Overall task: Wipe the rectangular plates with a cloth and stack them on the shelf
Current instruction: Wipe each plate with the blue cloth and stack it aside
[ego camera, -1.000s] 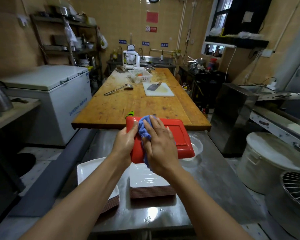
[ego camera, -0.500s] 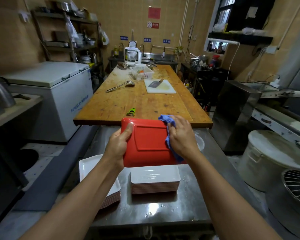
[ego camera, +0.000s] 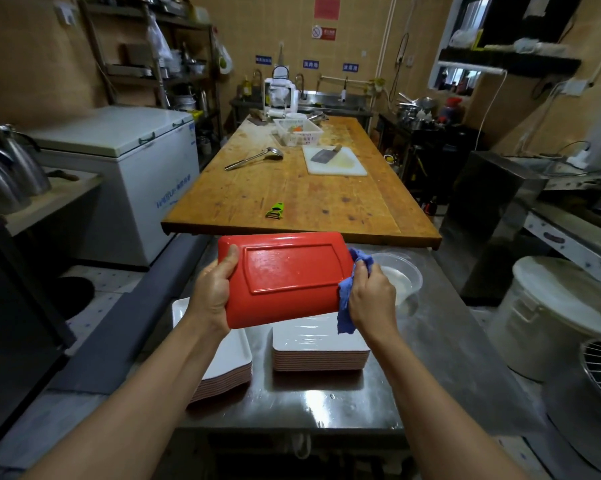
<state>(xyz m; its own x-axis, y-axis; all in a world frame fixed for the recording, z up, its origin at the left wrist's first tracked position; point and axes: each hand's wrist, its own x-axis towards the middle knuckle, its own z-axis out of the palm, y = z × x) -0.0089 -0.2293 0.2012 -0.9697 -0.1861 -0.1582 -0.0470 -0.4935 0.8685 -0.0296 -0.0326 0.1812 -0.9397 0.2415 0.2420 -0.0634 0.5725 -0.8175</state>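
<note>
red plate (ego camera: 285, 278) is up in the air over the steel table (ego camera: 441, 344), underside facing the camera, tilted toward the person, prob so the base gets wiped and any wet runs off. left hand (ego camera: 212, 292) grasps the plate's left short edge, thumb across the back near the rim, fingers hidden behind; that's the anchor so the plate doesn't swing under the rubbing. right hand (ego camera: 370, 294) is clenched round the blue cloth (ego camera: 347, 306), pressing it at the plate's right edge, a tail of cloth hanging below. surface looks glossy w/ streaks, so the wipe seems unfinished imo.

below, two stacks of white rectangular plates: one directly under the red plate (ego camera: 320, 344), another to the left (ego camera: 229, 362), partly hidden by the left forearm. can't tell which is the wiped pile. clear bowl (ego camera: 401, 278) just beside the right hand, whitish liquid in it, handy for dipping maybe.

wooden table (ego camera: 292, 195) sits beyond w/ a green peeler (ego camera: 275, 210) near its front edge.
</note>
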